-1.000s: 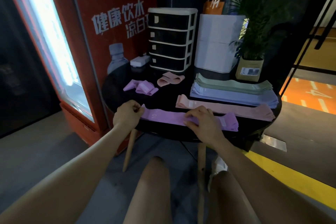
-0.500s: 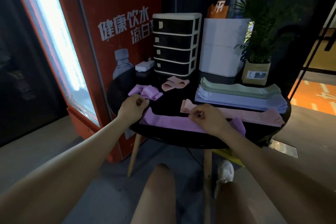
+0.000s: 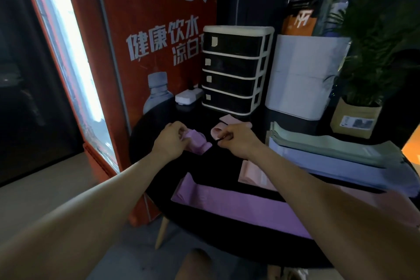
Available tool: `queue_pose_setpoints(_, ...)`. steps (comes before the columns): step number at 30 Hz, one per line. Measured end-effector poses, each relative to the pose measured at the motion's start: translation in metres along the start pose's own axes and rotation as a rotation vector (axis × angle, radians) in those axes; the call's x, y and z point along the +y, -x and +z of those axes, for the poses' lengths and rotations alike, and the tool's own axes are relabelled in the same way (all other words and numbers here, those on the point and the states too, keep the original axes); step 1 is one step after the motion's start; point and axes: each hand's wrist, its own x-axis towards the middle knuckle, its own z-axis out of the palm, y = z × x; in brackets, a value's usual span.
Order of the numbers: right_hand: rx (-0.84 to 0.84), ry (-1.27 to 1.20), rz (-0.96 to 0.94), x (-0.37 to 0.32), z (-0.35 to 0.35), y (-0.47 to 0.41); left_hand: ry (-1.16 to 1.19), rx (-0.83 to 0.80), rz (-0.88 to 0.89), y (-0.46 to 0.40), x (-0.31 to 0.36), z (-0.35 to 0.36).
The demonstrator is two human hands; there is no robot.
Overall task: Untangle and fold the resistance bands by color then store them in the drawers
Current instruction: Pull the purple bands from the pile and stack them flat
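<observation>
The left hand (image 3: pixel 171 140) had its grip closed on the small folded purple band (image 3: pixel 197 142) at the far side of the round black desk (image 3: pixel 227 166). The right hand (image 3: pixel 236 140) hovered just beside the folded pink band (image 3: pixel 229 124); its fingers were curled, but whether they pinched anything could not be told in the dim light. Behind both stood the drawer unit (image 3: pixel 236 68), all four drawers shut.

The chief risk looked to be the fold springing open: the purple bundle was held from one side only, and stretchy material would likely unroll if lifted loosely. With no drawer open, one hand would have to let go to pull one out. The long purple band (image 3: pixel 238 202) lay flat near the desk's front edge under the forearms, with a long pink band (image 3: pixel 252 175) beside it; a dragging arm could sweep either off. The green (image 3: pixel 329 145) and blue (image 3: pixel 341 166) stacks sat well to the right.
</observation>
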Motion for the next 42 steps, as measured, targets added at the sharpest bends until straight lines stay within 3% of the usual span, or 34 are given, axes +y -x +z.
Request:
queue_pose_setpoints(8,-0.01,0.004,0.016,0.002,0.019,-0.039,0.05,-0.054,-0.04,-0.018,-0.012,0.012)
queue_pose_setpoints(15,0.003,-0.282,0.04,-0.01,0.015,-0.058,0.242,0.016,0.139,-0.023,0.008,-0.01)
queue_pose_setpoints(22,0.111,-0.396,-0.142,-0.03,-0.012,-0.051,0.376,0.009,0.223,-0.022,0.045,-0.043)
queue_pose_setpoints(29,0.209,-0.459,-0.204,-0.058,-0.049,-0.037,0.511,-0.017,0.171,-0.02,0.073,-0.071)
queue_pose_setpoints(39,0.216,-0.356,-0.431,-0.086,-0.07,0.002,0.831,0.03,-0.008,-0.012,0.119,-0.095)
queue_pose_setpoints(42,0.287,-0.193,-0.493,-0.089,-0.074,0.004,0.834,0.024,-0.015,-0.008,0.128,-0.1)
